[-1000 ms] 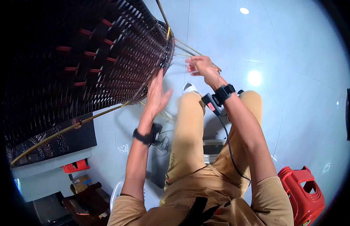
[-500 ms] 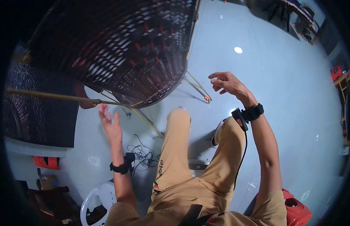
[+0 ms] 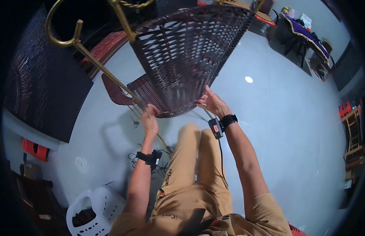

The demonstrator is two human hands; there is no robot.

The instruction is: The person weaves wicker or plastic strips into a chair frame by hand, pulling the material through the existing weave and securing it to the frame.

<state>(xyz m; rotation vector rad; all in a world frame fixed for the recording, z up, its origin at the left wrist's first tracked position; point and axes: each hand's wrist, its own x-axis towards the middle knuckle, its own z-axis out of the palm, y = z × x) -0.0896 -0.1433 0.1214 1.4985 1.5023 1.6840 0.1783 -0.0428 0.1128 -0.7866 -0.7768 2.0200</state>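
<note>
A dark brown woven wicker chair (image 3: pixel 182 59) with a gold metal frame (image 3: pixel 107 72) fills the upper middle, tilted in front of my knees. My left hand (image 3: pixel 151 118) is closed round the lower left end of the frame, by the edge of the weave. At the lower right edge of the wicker, my right hand (image 3: pixel 214 103) grips the rim, its thumb lying on top and its other fingers partly hidden. Behind the big woven panel shows a second, smaller brown woven part (image 3: pixel 145 88), also with thin gold legs below it.
A white plastic chair (image 3: pixel 98 208) with holes stands at lower left. Tangled black cables (image 3: pixel 160 169) lie on the floor left of my legs. A dark panel (image 3: pixel 45 86) stands at left. Red stools (image 3: pixel 35 149) and a table with a purple cloth (image 3: pixel 306 33) stand farther off.
Both hands, free and apart before, have come inward and closed on the wicker chair's lower edge. The chair now sits farther right in view, and my knees have come together.
</note>
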